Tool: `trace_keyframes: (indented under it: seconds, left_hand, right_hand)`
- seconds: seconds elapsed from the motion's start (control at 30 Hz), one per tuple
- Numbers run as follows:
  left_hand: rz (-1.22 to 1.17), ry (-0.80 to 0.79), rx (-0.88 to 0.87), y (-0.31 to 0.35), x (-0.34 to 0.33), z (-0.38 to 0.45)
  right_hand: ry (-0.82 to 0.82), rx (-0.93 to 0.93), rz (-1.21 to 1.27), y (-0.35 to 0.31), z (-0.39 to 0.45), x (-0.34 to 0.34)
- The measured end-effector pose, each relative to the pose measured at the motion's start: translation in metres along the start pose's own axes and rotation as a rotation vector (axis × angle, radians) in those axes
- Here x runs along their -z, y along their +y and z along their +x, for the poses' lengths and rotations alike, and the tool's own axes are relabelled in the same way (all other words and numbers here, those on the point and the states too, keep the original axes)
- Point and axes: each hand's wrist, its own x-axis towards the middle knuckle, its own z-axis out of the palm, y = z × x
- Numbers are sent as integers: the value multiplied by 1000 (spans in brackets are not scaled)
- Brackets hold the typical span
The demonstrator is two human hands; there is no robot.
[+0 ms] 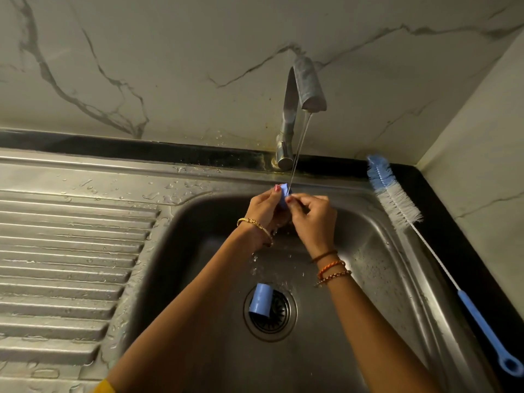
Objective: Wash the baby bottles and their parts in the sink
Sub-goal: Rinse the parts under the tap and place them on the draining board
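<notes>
Marble-veined wall tiles backed a stainless steel sink with a ribbed draining board on its left, both beaded with water. On the dark desk at the right lay a long blue-handled bottle brush, well apart from the basin. From the tap a thin stream of water fell onto a small blue bottle part held up near the basin's back edge. The left hand pinched it from the left and the right hand pinched it from the right, fingers curled close round it. A second piece, a blue cap, lay on its side by the drain. Both pieces looked light, stiff plastic (and surely slick when wet), so a firm pinch across the rim seemed wisest.
</notes>
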Motion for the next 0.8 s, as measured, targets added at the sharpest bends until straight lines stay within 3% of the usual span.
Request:
trace_keyframes:
  seconds: [0.07, 0.2, 0.3, 0.43, 0.53, 0.67, 0.8]
  left_hand:
    - [32, 37, 18, 7, 1, 4]
    - [110, 96, 246, 20, 7, 3]
    - [100, 113, 277, 16, 4, 2]
    - [63, 76, 84, 12, 0, 2]
    - [-25, 125, 101, 15, 2, 5]
    - [-71, 211, 313, 12, 8, 5]
    - [-63, 126, 460, 6, 5, 5]
  right_hand:
    - [-32, 105, -44, -4, 1, 4]
    - [-34, 571, -287, 13, -2, 21]
    - [8, 457, -275, 10, 1, 17]
    - [-1, 110, -226, -4, 6, 4]
    - [-42, 303, -227, -4, 6, 11]
    - [-153, 684, -294, 9, 4, 24]
    - [-87, 584, -324, 2, -1, 23]
